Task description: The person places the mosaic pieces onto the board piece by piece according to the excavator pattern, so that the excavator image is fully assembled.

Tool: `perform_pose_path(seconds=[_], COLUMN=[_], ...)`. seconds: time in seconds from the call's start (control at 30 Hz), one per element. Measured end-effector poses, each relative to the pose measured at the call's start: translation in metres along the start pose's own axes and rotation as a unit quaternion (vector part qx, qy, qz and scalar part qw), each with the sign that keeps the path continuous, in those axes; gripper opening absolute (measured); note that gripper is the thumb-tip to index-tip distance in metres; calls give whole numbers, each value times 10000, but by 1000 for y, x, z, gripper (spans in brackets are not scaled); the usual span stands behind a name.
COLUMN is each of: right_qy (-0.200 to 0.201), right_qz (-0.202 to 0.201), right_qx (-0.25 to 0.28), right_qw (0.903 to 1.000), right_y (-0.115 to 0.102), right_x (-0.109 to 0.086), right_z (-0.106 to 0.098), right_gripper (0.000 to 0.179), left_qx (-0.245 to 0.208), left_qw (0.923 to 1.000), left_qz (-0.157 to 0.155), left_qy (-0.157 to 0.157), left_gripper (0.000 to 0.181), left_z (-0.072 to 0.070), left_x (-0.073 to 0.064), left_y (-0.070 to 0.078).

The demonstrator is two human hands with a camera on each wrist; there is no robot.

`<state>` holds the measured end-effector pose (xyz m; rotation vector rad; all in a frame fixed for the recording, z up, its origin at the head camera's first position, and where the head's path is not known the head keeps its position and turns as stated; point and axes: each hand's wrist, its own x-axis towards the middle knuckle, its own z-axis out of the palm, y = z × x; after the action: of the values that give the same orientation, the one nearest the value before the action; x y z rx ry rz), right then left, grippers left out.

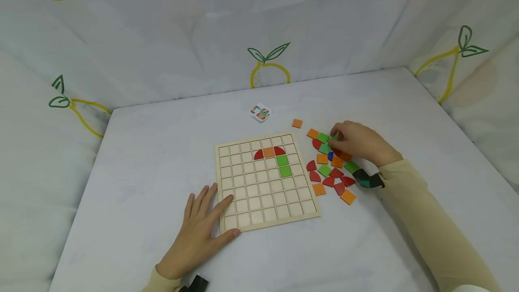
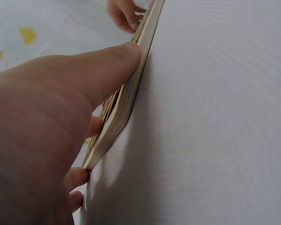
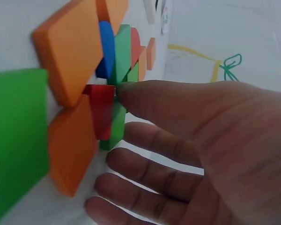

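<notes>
A wooden grid board [image 1: 267,226] lies on the white table. In its cells sit two red quarter-circle tiles, an orange square tile [image 1: 269,152] and two green square tiles. My left hand [image 1: 198,232] rests at the board's near left corner with fingers spread, thumb on the near edge and one fingertip over the grid. Right of the board, my right hand [image 1: 358,142] is over the loose tiles, thumb and index finger pinching a green tile [image 3: 116,124] beside a red tile [image 3: 102,110]. The thumb partly hides that green tile in the right wrist view.
Loose orange, green and red tiles spread along the board's right side, with a blue tile [image 1: 330,156] among them. A single orange tile [image 1: 297,123] lies farther back. Behind the board is a small pattern card [image 1: 260,112]. A fruit-printed cloth [image 1: 344,21] hangs behind the table.
</notes>
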<state>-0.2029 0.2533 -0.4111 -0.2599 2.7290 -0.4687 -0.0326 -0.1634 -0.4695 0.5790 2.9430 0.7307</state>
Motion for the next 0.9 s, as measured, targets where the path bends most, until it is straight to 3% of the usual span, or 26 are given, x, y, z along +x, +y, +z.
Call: perform_pose_path(seconds=[0.2, 0.5, 0.7, 0.9], right_qy=[-173, 245, 333, 473], right_qz=[59, -266, -727, -1357], right_qx=[75, 251, 462, 348], right_qw=[9998, 9990, 9957, 9890], right_y=[-8, -13, -24, -46], right_x=[0, -5, -12, -18], right_z=[2, 1, 0, 1], right_gripper=[40, 37, 33, 27], left_qx=[-19, 13, 14, 22], left_qw=[10000, 10000, 10000, 10000], left_qz=[-28, 3, -4, 1], left_qy=[-5, 8, 20, 1], left_gripper=[77, 77, 77, 77], left_z=[0, 1, 1, 0], left_x=[0, 0, 0, 0], left_y=[0, -1, -1, -2])
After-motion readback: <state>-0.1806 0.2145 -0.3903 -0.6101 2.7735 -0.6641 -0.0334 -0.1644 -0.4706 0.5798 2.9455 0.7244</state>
